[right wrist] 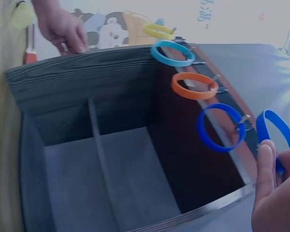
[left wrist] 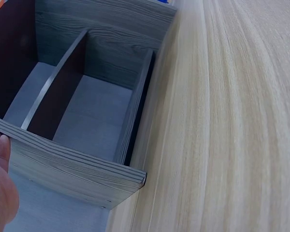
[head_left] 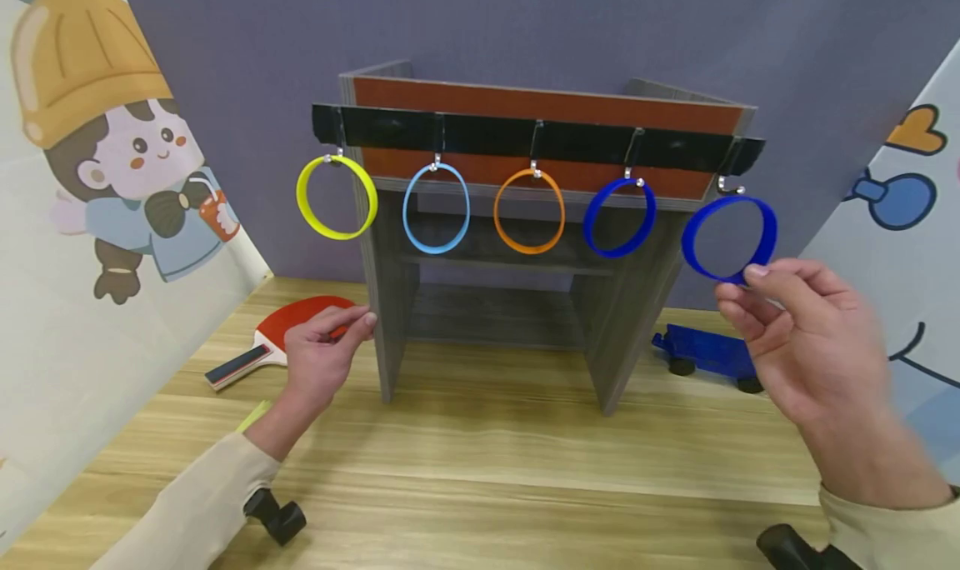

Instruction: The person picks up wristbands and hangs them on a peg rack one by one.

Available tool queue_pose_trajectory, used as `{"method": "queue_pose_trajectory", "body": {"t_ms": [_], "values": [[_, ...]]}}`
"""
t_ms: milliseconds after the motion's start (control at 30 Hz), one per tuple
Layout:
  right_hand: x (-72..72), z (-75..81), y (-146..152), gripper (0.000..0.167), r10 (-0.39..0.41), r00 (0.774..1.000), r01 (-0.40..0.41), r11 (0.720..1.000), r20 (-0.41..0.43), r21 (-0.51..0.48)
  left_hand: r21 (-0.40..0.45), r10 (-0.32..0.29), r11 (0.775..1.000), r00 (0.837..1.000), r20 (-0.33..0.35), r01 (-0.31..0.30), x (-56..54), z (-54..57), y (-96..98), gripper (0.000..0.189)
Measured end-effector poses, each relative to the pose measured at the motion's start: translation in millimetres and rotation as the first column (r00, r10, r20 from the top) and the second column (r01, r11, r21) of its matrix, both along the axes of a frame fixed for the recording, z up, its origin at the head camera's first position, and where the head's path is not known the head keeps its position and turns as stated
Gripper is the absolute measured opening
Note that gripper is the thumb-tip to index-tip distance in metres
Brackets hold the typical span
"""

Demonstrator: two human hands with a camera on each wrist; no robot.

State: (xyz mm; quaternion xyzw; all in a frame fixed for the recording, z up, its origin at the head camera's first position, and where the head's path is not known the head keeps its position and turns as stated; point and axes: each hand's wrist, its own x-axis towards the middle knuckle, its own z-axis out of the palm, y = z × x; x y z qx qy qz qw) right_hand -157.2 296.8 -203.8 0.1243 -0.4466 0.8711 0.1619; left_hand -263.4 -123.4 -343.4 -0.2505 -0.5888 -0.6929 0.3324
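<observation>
My right hand (head_left: 817,345) pinches the lower edge of a dark blue wristband (head_left: 770,232) between thumb and fingers. The band's top is just below the rightmost metal hook (head_left: 729,187); whether they touch I cannot tell. Four hooks to its left carry a yellow wristband (head_left: 302,195), a light blue one (head_left: 407,212), an orange one (head_left: 498,212) and another dark blue one (head_left: 591,228). All the hooks hang from a black strip (head_left: 487,135) across a grey wooden shelf unit (head_left: 381,303). Fingertips of my left hand (head_left: 318,353) rest against the unit's left side panel.
A red table tennis paddle (head_left: 292,316) lies behind my left hand on the wooden table (head_left: 487,470). Right of the unit stands a blue toy vehicle (head_left: 705,349). Partly behind the left forearm is a yellow-green object (head_left: 253,416). Cartoon-printed panels (head_left: 45,303) flank both sides.
</observation>
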Motion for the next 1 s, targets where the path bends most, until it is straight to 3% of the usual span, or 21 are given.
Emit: {"method": "queue_pose_trajectory", "body": {"t_ms": [233, 467, 567, 800, 1000], "values": [[-8.3, 13.4, 4, 0.016, -0.108, 0.989, 0.107, 0.994, 0.101, 0.017, 0.011, -0.014, 1.000, 1.000, -0.006, 0.014, 3.6, 5.4, 1.4, 0.019], [-20.1, 14.0, 7, 0.022, -0.086, 0.980, 0.093, 0.995, 0.180, -0.032, -0.014, 0.019, 1.000, 1.000, 0.012, -0.019, 16.6, 16.6, 4.2, 0.017], [-25.0, 12.7, 9, 0.023, -0.083, 0.978, 0.092, 0.995, 0.192, -0.037, -0.027, 0.039, 0.999, 0.999, 0.018, -0.038, 18.7, 17.7, 4.2, 0.017], [-32.0, 7.3, 9, 0.022, -0.081, 0.978, 0.093, 0.994, 0.191, -0.053, -0.009, 0.001, 1.000, 1.000, -0.009, -0.001, 18.3, 17.3, 3.2, 0.018], [-36.1, 2.1, 8, 0.024, -0.106, 0.977, 0.107, 0.994, 0.187, 0.005, -0.032, 0.038, 0.999, 0.999, -0.001, -0.038, 19.7, 18.0, 3.1, 0.017]]}}
